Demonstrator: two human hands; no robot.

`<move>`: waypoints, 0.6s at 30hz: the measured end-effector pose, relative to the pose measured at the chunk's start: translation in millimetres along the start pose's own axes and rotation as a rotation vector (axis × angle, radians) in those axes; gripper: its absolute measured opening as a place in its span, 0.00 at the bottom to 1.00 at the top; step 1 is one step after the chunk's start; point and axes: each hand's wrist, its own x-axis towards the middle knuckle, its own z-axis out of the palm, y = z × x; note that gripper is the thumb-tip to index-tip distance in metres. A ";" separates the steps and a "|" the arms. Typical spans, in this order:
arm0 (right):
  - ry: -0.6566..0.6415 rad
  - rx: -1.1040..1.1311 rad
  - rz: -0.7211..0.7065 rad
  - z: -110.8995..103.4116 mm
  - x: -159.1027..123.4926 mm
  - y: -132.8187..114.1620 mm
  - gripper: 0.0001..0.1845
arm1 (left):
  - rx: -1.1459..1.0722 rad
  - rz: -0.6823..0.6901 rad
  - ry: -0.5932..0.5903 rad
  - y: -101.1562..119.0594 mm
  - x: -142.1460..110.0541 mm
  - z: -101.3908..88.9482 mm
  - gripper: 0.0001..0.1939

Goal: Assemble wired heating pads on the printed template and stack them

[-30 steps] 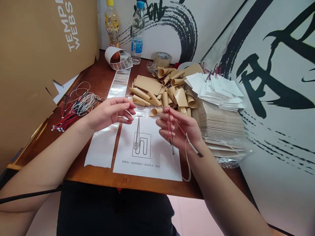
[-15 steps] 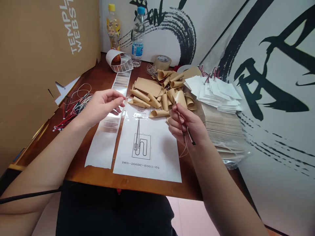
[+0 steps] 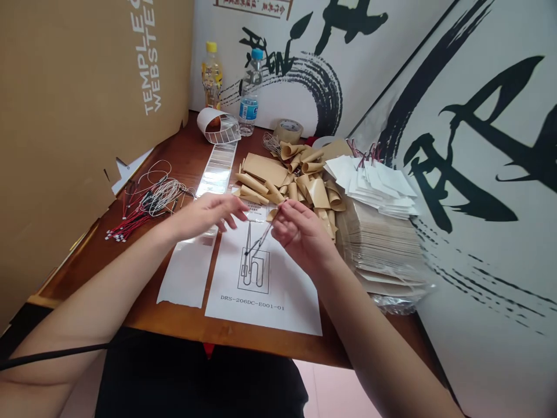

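My right hand (image 3: 302,235) pinches a thin wire lead (image 3: 261,240) between thumb and fingertips. The lead hangs down to the left above a printed sheet (image 3: 296,296), and a small dark piece shows near its lower end. The sheet carries a line drawing of a looped wire in a rectangle. My left hand (image 3: 213,213) hovers over the strip of labels and the sheet's upper left corner, fingers spread and holding nothing. Left of it lies a tangle of red, black and white wire leads (image 3: 152,200).
Rolled brown paper pieces (image 3: 256,186) are heaped behind the sheet. White cards (image 3: 374,180) lie on a stack of flat cardboard (image 3: 387,244) at right. A label strip (image 3: 187,273), two bottles (image 3: 249,104) and a tape roll (image 3: 288,131) are also there. A large carton (image 3: 87,87) borders the left.
My right hand has moved left with the wire lead, which now swings out over the drawing. My left hand has moved right and its fingers have spread. The view has tilted up slightly.
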 end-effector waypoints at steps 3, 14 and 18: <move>-0.082 -0.164 0.021 17.8 6.6 2.6 0.20 | 0.064 -0.077 -0.205 -0.7 -0.9 6.8 0.29; 0.234 -1.680 -0.294 0.0 130.7 -34.4 0.23 | 0.906 -0.237 0.190 -19.9 1.4 -34.3 0.19; 0.119 -1.875 -0.201 -5.7 153.2 -31.6 0.23 | 0.998 -0.257 0.385 -29.2 6.6 -33.3 0.15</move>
